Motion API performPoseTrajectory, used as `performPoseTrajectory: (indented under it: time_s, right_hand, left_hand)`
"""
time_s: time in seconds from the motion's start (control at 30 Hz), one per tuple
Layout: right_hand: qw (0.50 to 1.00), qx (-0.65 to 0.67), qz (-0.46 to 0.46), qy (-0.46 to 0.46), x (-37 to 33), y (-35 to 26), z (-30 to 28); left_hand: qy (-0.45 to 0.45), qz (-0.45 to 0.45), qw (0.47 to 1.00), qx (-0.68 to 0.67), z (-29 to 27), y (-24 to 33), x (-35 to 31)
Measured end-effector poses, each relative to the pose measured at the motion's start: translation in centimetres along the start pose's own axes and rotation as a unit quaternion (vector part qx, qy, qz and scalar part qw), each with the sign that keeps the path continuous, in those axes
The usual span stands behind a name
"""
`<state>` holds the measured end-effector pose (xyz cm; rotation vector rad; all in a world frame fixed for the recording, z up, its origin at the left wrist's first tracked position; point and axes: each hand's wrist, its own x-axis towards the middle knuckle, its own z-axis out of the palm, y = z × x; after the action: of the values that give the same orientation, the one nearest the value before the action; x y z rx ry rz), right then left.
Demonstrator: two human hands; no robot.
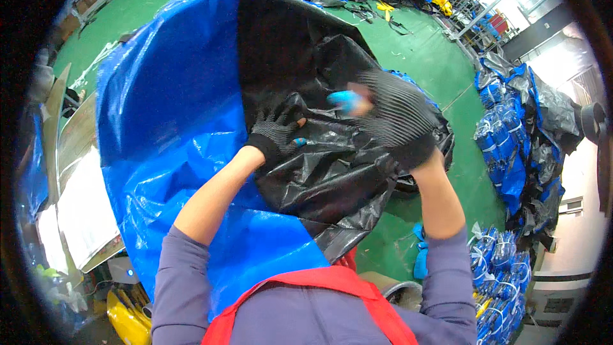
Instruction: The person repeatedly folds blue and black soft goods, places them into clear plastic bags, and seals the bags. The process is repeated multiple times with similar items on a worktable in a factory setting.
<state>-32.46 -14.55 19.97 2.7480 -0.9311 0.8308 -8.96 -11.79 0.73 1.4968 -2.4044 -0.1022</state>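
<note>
While the left hand [274, 134] lies fingers spread wide on the black panel [281, 45], the right hand [396, 112] is blurred over the same panel's right part; can't tell if it grips any material; the blue-and-black sheet [166, 70] lies in front of the person, blue left, black right, creased around the hands; step in hand reads as smoothing or arranging the black part; next move probably calls for left palm as anchor, right hand working slack outward; edges: blue side runs close to the pale board [80, 134], so little room left; black lower corner sits near the red apron [313, 276]; more room right, green floor [463, 166] showing between sheet and blue bundles [501, 134]
</note>
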Motion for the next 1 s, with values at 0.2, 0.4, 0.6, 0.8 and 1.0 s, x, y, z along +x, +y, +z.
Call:
performPoseTrajectory:
  time_s: [0.2, 0.4, 0.6, 0.8, 1.0]
  right_hand:
    - [0.822, -0.225, 0.124, -0.509, 3.8, 4.7, 14.8]
    - [0.871, -0.183, 0.099, -0.446, 2.0, 8.6, 20.5]
    - [0.844, -0.195, 0.082, -0.492, 3.4, 8.4, 17.2]
    - [0.86, -0.059, 0.078, -0.501, 2.5, 8.9, 14.4]
    - [0.888, -0.063, 0.09, -0.446, 5.3, 7.4, 15.0]
  left_hand:
    - [0.127, -0.202, 0.97, 0.054, -11.0, 2.4, -18.2]
    - [0.124, -0.751, 0.637, -0.126, -8.8, 5.0, -48.5]
    - [0.334, -0.739, 0.583, -0.049, -7.4, 1.7, -58.3]
    - [-0.081, -0.672, 0.734, -0.054, -14.7, -1.6, -53.8]
    - [0.037, -0.121, 0.986, -0.105, -14.4, 6.8, -23.7]
